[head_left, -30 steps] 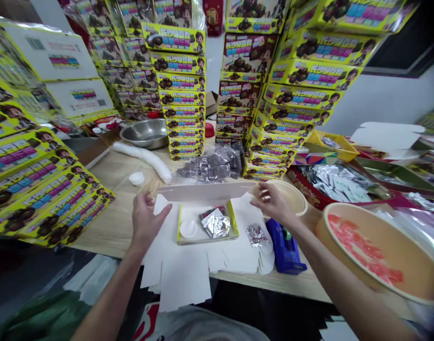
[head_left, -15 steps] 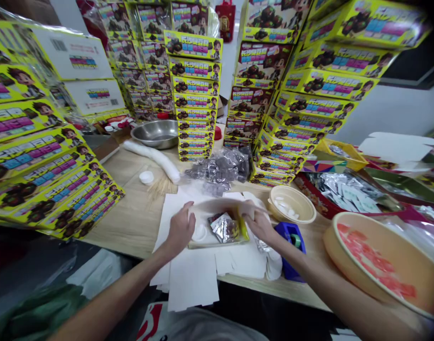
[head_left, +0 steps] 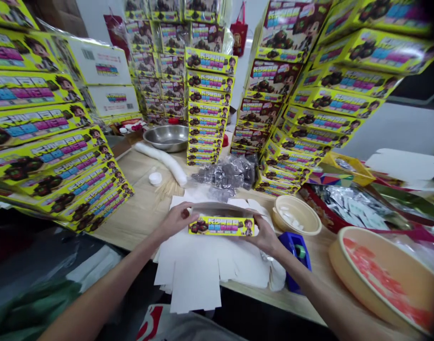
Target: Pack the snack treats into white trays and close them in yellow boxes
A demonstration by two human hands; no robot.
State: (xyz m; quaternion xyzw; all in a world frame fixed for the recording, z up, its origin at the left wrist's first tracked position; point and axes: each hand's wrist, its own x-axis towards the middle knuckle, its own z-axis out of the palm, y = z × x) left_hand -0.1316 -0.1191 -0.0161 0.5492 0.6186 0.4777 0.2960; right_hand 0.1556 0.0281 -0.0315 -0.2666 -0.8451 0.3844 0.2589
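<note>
A small yellow printed carton [head_left: 221, 226] is held between my hands, its long printed side facing me and its lid partly raised at the back. My left hand [head_left: 177, 220] grips the carton's left end, thumb at the front corner. At the right end, my right hand [head_left: 265, 233] has its fingers closed round the corner. The carton's contents are hidden behind its front wall. Beneath it lie flat white card blanks [head_left: 195, 279], some reaching over the table's front edge.
Tall stacks of yellow cartons [head_left: 53, 156] rise at left, back and right. A blue tape dispenser [head_left: 297, 260] stands right of my right hand, near a small cream bowl [head_left: 297, 215] and a large basin [head_left: 384, 279] with red pieces. A steel bowl [head_left: 167, 137] sits behind.
The carton has tipped up, so its printed front faces me and its silver packets and white item are out of sight. Both hands remain on its ends. The camera view has shifted slightly.
</note>
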